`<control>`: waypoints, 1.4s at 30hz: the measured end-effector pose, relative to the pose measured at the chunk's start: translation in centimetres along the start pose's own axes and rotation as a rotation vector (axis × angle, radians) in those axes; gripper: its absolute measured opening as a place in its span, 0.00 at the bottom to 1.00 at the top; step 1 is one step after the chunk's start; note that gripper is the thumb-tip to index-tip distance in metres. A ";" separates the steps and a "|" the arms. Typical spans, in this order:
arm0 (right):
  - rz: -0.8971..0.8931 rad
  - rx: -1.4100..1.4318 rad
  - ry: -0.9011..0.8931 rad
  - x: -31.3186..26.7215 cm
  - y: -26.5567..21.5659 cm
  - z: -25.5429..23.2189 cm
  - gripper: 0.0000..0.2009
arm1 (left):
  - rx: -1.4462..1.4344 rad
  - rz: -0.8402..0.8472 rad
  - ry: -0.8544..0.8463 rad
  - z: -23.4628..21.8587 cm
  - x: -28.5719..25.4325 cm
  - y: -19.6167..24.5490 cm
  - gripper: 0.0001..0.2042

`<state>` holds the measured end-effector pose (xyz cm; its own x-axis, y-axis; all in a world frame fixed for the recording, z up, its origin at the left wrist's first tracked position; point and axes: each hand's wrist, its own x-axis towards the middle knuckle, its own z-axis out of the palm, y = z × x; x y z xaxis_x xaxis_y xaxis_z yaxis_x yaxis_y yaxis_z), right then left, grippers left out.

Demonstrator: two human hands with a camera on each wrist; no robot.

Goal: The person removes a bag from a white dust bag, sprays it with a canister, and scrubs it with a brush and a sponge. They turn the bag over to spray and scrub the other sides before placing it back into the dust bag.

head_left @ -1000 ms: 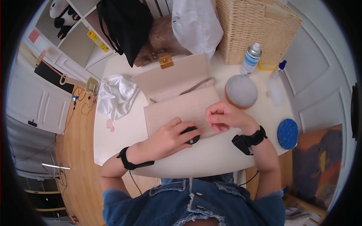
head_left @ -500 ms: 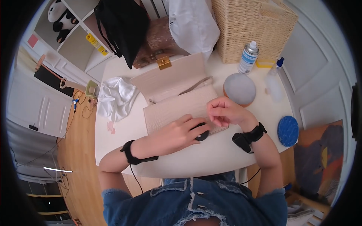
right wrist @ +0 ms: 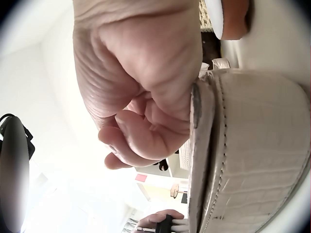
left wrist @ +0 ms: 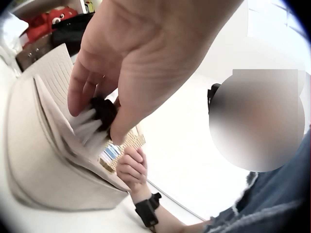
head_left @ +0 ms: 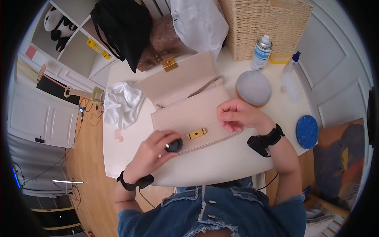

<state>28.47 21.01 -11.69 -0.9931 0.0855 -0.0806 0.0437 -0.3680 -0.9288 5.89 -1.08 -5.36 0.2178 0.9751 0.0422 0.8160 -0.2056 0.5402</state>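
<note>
A beige crocodile-textured handbag (head_left: 177, 118) lies on the table with its flap (head_left: 181, 77) folded back, a gold clasp (head_left: 169, 64) on that flap. On the bag's front panel sits a gold lock plate (head_left: 196, 133). My left hand (head_left: 152, 152) grips a small round black brush (head_left: 173, 145) over the panel's near left part. White bristles (left wrist: 86, 127) point down at the bag in the left wrist view. At the bag's right edge rests my right hand (head_left: 239, 115), its fingers (right wrist: 141, 141) curled toward the palm around nothing visible.
A grey-topped round container (head_left: 253, 89), a spray can (head_left: 261, 53) and a clear spray bottle (head_left: 290, 81) stand to the right. A blue disc (head_left: 307, 131) lies at the right edge. White satin cloth (head_left: 124, 103) is on the left. A wicker basket (head_left: 264, 27) stands behind.
My left hand first moved right with the brush, then back left across the panel, uncovering the gold lock plate. The right hand has stayed at the bag's right edge.
</note>
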 end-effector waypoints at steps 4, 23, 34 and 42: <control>0.002 -0.006 0.018 0.1 -0.1 0.2 0.12 | 0.050 -0.176 0.390 0.5 0.6 -3.6 0.23; 0.043 -0.022 0.097 -0.1 -0.3 0.6 0.11 | -0.085 -0.041 0.158 0.2 3.6 -1.8 0.22; 0.024 -0.019 0.074 0.0 -0.3 0.5 0.11 | -0.149 -0.271 0.360 -0.5 4.5 -5.3 0.21; 0.030 -0.001 0.049 0.0 -0.2 0.4 0.11 | -0.104 -0.052 0.251 -0.6 3.8 -5.1 0.22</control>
<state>28.42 20.72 -11.36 -0.9848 0.1196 -0.1264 0.0739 -0.3702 -0.9260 2.25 3.71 -7.42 0.0271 0.9768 0.2126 0.7605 -0.1582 0.6298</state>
